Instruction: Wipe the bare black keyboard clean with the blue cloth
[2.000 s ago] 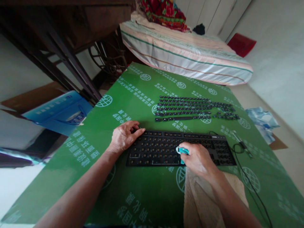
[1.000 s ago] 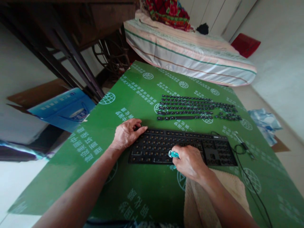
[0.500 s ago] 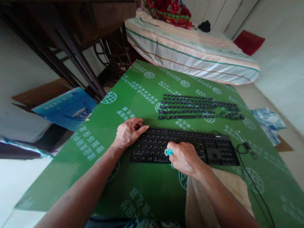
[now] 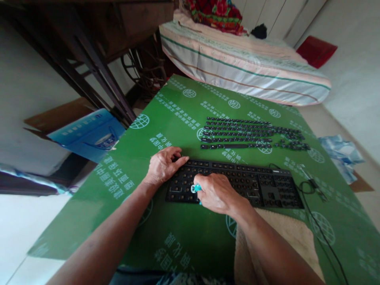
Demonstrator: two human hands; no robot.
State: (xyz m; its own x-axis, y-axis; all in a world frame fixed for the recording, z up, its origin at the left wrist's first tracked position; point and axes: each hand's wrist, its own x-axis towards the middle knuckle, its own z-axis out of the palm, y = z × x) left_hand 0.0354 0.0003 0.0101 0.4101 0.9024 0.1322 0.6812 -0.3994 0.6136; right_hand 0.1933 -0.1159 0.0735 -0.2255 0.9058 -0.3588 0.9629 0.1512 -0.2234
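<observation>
A black keyboard (image 4: 261, 184) with its keycaps taken off lies on a green printed board (image 4: 184, 114). My left hand (image 4: 162, 166) rests on the keyboard's far left corner, fingers curled over the edge. My right hand (image 4: 216, 193) is closed round a small teal tool (image 4: 196, 189) whose tip touches the keyboard's left part. The removed black keycaps (image 4: 252, 134) lie in neat rows on the board beyond the keyboard.
The keyboard's cable (image 4: 314, 206) runs off to the right. A beige towel (image 4: 285, 237) lies under my right forearm. A blue box (image 4: 89, 134) and dark furniture legs (image 4: 97, 75) stand at the left, a striped mattress (image 4: 246, 67) behind.
My right hand has slid the teal tool leftward along the keyboard, from its middle to its left part. My left hand has stayed on the left corner.
</observation>
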